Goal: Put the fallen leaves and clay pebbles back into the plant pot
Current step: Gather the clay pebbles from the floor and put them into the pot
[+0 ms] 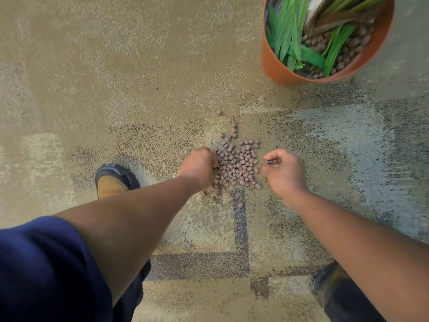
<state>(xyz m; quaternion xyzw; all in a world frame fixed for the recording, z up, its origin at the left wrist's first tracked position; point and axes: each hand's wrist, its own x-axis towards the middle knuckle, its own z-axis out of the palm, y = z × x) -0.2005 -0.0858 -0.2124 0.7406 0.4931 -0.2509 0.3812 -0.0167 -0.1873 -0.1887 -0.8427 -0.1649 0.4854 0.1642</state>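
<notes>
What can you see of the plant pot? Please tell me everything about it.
The pot is round, orange-brown, and looks like plastic. It stands upright on the carpet at the upper right, partly cut off by the picture's edge, away from both hands. Inside lie clay pebbles, many long green leaves and a brownish dry leaf. The image is slightly blurred there. Nothing but the carpet touches its outside.

Clay pebbles heaped on carpet between both hands, plant pot beyond to the right, leaves inside it
</notes>
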